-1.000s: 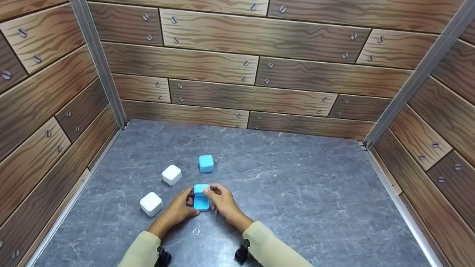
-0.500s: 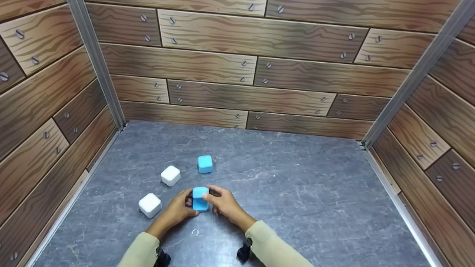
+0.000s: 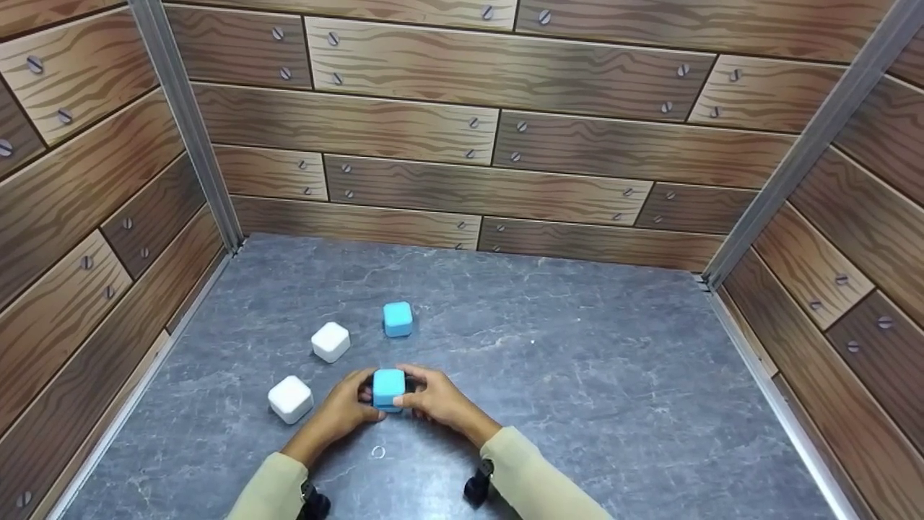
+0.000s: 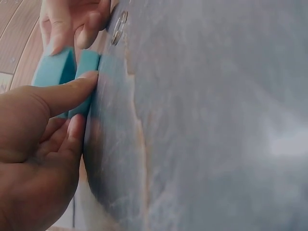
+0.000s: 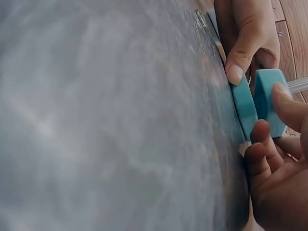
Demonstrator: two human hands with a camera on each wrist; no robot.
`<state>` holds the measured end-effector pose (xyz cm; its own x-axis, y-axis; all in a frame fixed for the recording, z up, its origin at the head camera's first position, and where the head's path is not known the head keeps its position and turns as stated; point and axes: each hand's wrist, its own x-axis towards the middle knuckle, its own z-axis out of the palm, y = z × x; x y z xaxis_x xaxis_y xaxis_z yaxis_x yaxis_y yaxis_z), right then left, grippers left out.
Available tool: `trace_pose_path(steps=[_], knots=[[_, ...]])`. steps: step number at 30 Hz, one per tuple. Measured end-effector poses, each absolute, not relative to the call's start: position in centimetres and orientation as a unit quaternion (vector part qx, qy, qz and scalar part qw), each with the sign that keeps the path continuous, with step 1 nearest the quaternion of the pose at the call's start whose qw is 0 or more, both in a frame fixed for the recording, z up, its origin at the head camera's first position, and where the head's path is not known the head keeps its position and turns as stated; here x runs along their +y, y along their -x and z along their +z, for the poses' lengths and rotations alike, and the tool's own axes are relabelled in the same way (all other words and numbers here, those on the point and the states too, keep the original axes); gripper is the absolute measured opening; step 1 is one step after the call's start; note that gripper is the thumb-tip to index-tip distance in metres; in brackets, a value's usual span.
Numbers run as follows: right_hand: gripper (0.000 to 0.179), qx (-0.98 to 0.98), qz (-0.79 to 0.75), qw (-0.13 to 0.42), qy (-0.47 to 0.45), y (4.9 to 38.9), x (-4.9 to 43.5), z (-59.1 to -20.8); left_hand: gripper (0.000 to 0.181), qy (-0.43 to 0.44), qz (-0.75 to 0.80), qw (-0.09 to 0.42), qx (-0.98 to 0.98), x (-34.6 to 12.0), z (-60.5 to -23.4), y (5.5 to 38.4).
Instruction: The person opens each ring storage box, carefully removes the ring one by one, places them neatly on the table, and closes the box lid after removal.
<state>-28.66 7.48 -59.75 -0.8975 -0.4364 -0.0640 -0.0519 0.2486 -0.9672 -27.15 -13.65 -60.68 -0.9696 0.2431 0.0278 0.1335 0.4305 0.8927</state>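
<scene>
Blue box held on surface, between hands, lid slightly gapped. Base gripped by left hand, fingers curled narrowly around sides, apparently for steadying. Lid pinched by right hand, thumb and fingers parted by its width, apparently for guiding.

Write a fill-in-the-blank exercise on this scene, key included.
1. The left hand grips the base of the held box, coloured ____ (white or blue).
2. The right hand pinches its lid, which is ____ (fully shut or partly open).
3. White boxes on the table number ____.
4. From the person's viewpoint, the ring lies on the held box's ____ side (near or far).

Missing words: blue; partly open; two; near.
</scene>
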Motion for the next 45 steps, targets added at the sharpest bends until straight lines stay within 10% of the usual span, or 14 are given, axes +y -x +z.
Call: trace_pose_path(steps=[35,45], knots=[[0.078,0.818,-0.497,0.187,0.219,29.4,8.3,-58.8,0.080,-0.111,0.479,0.074,0.867,-13.6,-59.2,26.6],[0.065,0.823,-0.514,0.122,0.211,31.6,9.1,-58.4,0.063,-0.076,0.520,0.030,0.850,-13.4,-57.0,28.2]])
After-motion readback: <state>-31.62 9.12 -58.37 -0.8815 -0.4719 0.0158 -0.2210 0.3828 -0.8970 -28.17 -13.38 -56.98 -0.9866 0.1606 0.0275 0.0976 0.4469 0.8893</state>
